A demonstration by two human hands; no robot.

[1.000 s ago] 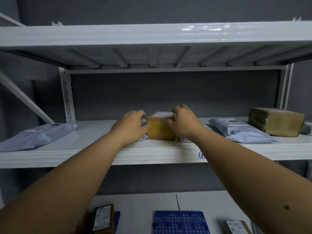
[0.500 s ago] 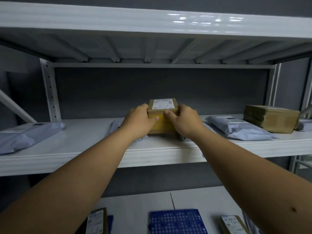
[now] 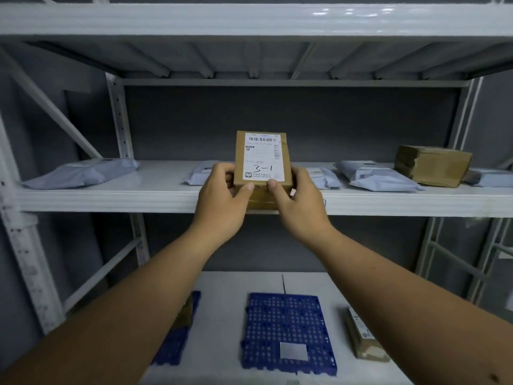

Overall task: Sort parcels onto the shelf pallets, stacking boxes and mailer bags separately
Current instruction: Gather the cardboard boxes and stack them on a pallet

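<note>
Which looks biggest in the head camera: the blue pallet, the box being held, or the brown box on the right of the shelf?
1. Blue pallet.
2. Brown box and held box: too alike, different distances.

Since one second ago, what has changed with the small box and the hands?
Both hands, left and right, have lifted the small box off the middle shelf and tipped it up, so its label marked 3-1 now faces the camera. They grip it as before. The mailer bags and the larger box stayed in place.
</note>
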